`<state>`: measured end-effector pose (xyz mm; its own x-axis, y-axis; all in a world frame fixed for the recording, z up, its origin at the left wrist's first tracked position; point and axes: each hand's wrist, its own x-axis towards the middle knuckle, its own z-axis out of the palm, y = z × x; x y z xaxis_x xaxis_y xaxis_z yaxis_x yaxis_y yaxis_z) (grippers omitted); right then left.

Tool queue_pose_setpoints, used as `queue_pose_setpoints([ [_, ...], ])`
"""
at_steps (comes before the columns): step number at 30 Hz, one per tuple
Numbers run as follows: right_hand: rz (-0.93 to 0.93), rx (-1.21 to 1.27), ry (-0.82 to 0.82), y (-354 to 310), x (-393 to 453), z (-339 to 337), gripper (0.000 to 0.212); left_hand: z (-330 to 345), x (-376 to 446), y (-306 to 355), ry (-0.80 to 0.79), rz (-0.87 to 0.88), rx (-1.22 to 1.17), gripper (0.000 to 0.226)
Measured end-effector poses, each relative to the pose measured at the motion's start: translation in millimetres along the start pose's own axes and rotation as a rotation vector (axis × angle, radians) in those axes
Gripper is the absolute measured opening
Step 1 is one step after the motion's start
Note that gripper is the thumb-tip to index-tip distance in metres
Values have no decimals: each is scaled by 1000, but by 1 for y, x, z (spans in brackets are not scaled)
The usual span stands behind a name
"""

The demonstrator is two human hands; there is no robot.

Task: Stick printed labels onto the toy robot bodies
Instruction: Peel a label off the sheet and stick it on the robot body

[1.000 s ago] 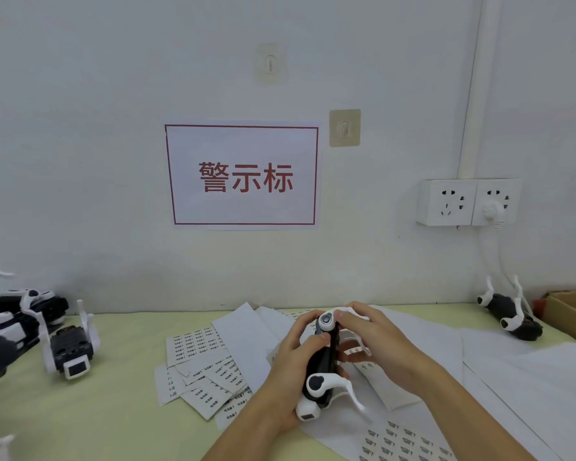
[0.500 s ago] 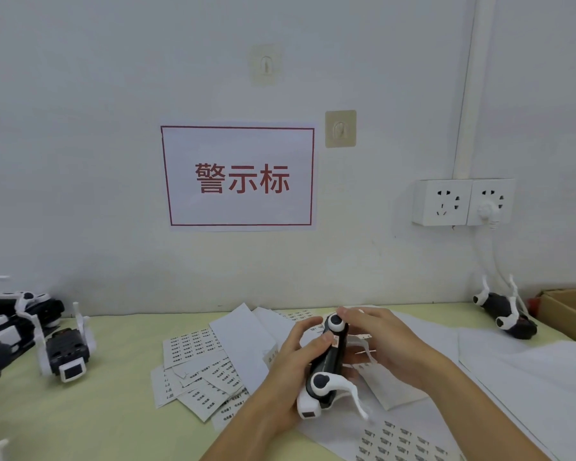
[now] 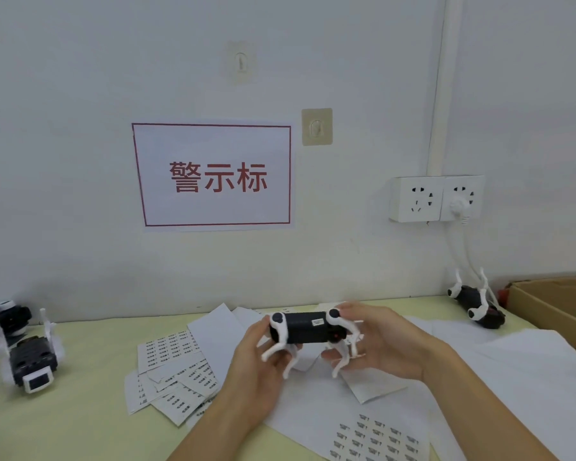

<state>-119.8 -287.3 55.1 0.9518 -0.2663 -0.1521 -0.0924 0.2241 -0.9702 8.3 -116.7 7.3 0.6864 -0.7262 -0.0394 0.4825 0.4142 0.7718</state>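
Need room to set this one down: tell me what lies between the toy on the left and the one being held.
In the head view, scattered label sheets lie on the table between the left toy and the held toy.

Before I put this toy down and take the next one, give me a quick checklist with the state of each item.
1. Toy robot held by both hands, left hand and right hand: ok.
2. Label on the black body: ok, a small white one shows.
3. Label pressed flat, straight: cannot tell, too small.
4. Label sheets within reach on the table: ok.
5. More toys waiting, on the left and by the cardboard box: ok; labelled or not, cannot tell.
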Motion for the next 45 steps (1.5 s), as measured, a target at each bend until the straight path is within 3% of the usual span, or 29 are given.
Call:
queue_pose_setpoints([
  [4,31,-104,-116,-6,-8,4,48,-7,5,-2,-17,11,64,45],
  [8,5,-88,43,-8,-10,-5,49,-6,11,-8,-28,5,90,41],
  [15,-84,59,261,-12,-29,-43,32,-8,14,-8,23,9,123,39],
  [22,-305,315,503,-32,-60,-90,26,-6,19,-6,51,-29,165,36],
  [30,-705,595,846,-49,-120,-160,12,-19,38,-4,141,-92,218,38],
  [32,-699,629,1019,-51,-135,-178,11,-22,42,-3,189,-107,233,38],
  [34,-664,603,1310,-49,-145,-200,11,-24,46,0,248,-126,241,39],
  [36,-633,549,1634,-47,-151,-223,30,-25,49,2,286,-151,258,40],
  [38,-639,433,1828,-44,-159,-240,44,-23,51,4,295,-187,274,37],
  [40,-525,129,1738,-39,-163,-257,45,-22,51,5,295,-209,300,37],
  [43,-73,-435,1201,-25,-164,-269,40,-19,50,6,285,-224,337,39],
  [45,50,-662,1062,-17,-162,-265,41,-17,48,5,283,-232,343,39],
])
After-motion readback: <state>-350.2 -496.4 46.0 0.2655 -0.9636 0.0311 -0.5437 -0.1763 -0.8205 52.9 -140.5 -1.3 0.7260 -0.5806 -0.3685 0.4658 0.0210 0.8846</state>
